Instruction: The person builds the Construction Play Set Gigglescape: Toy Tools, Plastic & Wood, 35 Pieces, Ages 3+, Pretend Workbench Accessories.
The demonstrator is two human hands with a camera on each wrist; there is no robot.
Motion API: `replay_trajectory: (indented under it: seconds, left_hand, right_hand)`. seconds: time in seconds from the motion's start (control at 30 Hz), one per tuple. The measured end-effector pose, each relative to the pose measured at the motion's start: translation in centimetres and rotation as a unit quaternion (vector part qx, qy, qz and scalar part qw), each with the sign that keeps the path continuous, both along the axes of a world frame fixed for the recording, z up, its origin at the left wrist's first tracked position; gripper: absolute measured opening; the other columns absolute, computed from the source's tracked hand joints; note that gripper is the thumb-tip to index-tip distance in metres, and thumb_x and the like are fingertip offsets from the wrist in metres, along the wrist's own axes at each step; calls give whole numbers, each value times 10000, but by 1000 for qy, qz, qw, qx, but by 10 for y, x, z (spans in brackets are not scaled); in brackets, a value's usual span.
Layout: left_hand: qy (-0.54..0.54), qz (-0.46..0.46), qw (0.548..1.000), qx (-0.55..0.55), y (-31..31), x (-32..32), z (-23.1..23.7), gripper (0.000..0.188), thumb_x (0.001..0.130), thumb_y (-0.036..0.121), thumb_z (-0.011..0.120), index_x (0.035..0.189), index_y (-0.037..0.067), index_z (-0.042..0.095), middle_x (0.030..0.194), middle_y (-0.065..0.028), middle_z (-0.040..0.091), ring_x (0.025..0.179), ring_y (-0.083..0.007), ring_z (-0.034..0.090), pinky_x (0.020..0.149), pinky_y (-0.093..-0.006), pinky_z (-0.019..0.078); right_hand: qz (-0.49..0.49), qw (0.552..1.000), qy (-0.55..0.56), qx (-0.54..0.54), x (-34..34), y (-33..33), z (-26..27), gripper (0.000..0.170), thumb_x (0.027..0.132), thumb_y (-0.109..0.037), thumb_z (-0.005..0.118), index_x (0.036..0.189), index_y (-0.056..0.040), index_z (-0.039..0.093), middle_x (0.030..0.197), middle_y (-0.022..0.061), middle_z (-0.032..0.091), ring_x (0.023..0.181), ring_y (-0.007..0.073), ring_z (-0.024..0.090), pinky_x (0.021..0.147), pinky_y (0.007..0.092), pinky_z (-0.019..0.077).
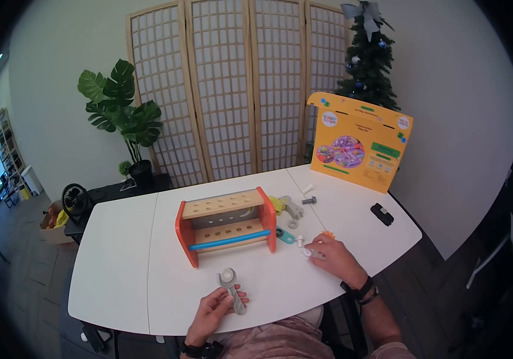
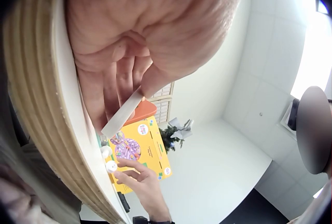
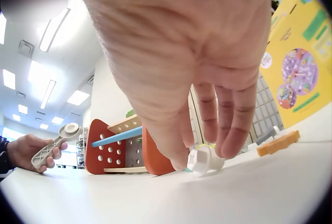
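My left hand [image 1: 216,310] holds a grey toy wrench [image 1: 237,300] by its handle, just above the near part of the table. A round white piece [image 3: 71,128] sits in the wrench's head. To the right, my right hand [image 1: 338,261] pinches a white toy bolt [image 3: 199,160] between thumb and fingers, low at the tabletop. Its faceted head points toward the right wrist camera, while the fingers partly hide the rest. Close by stand a small white screw [image 1: 300,240] and an orange toy piece [image 3: 278,143].
A toy workbench [image 1: 226,238] with red-orange sides and a blue bar stands mid-table. Beside it lie a teal piece [image 1: 288,238], a grey ring [image 1: 293,224], a grey bolt [image 1: 309,200] and a yellow piece [image 1: 278,204]. A yellow box [image 1: 382,128] stands behind; a black object [image 1: 382,213] lies right.
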State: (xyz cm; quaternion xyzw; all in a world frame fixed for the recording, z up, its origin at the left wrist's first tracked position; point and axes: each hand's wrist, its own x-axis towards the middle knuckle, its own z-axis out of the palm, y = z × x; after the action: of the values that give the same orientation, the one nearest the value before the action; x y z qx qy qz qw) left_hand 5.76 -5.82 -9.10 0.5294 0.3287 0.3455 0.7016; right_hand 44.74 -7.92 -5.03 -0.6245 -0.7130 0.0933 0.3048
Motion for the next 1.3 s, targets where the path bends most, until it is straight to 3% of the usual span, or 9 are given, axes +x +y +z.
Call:
replay_trajectory:
  seconds: [0.17, 0.37, 0.47, 0.53, 0.57, 0.63, 0.77, 0.93, 1.3]
  left_hand:
    - [4, -1, 1000, 3, 1, -1, -2, 403, 1183, 130, 540, 1537, -63, 555, 1367, -172, 737, 1260, -289, 751, 1112, -414, 611]
    - [8, -1, 1000, 1, 0, 0, 2, 404, 1182, 130, 543, 1540, -57, 556, 1365, -166, 739, 1262, -286, 751, 1106, -408, 612]
    - [-2, -2, 1000, 0, 0, 0, 1, 405, 1182, 127, 541, 1541, -60, 552, 1362, -168, 739, 1261, -287, 750, 1106, -412, 612]
    - [-10, -4, 1000, 2, 0, 0, 1, 400, 1182, 123, 539, 1535, -65, 551, 1358, -171, 738, 1259, -289, 750, 1112, -417, 610]
    - [-11, -3, 1000, 2, 0, 0, 1, 400, 1182, 123, 539, 1535, -65, 551, 1358, -171, 738, 1259, -289, 750, 1112, -417, 610]
    - [-4, -4, 1000, 5, 0, 0, 1, 396, 1181, 118, 539, 1529, -70, 552, 1358, -173, 737, 1257, -289, 750, 1116, -418, 608]
    - [-8, -5, 1000, 4, 0, -1, -1, 392, 1180, 114, 540, 1525, -71, 554, 1359, -174, 739, 1258, -290, 750, 1115, -417, 608]
    - [6, -2, 1000, 5, 0, 0, 2, 400, 1181, 118, 543, 1532, -73, 553, 1357, -177, 743, 1259, -290, 750, 1119, -415, 606]
    - [1, -2, 1000, 3, 0, 0, 0, 406, 1181, 112, 543, 1542, -73, 548, 1374, -180, 734, 1276, -294, 745, 1123, -411, 605]
  right_hand:
    - [42, 998, -48, -6, 5, 9, -11, 273, 945, -110, 783, 1209, -42, 789, 1154, 139, 723, 1056, 331, 734, 975, 408, 604]
    - [13, 996, -90, -14, 11, 14, -17, 245, 927, -77, 777, 1169, -40, 782, 1082, 143, 725, 1024, 348, 739, 945, 432, 612]
    - [11, 996, -84, 17, 10, 13, -14, 272, 900, -61, 810, 1171, -48, 785, 1063, 148, 757, 944, 323, 774, 866, 410, 637]
    - [-6, 1000, 24, -16, 5, 9, -6, 268, 914, -48, 810, 1179, -27, 777, 1030, 138, 769, 968, 261, 809, 887, 365, 660]
    - [-5, 1000, 24, -17, 4, 9, -6, 268, 914, -48, 810, 1179, -27, 777, 1030, 138, 769, 968, 261, 809, 887, 365, 660]
    - [16, 990, 140, -16, 4, 8, -5, 264, 933, -11, 803, 1194, -8, 767, 1168, 127, 780, 1056, 236, 815, 932, 326, 666]
    - [41, 972, 229, 9, -6, 2, 6, 277, 944, 22, 814, 1217, 4, 769, 1183, 100, 784, 1128, 208, 800, 991, 317, 662]
    - [72, 934, 348, -35, -8, 1, 4, 250, 981, 15, 813, 1226, 32, 766, 1229, 104, 768, 1130, 171, 783, 1033, 310, 641]
    - [93, 922, 371, -55, -14, 0, 6, 269, 976, 30, 813, 1238, 49, 754, 1237, 103, 759, 1129, 168, 772, 1055, 306, 624]
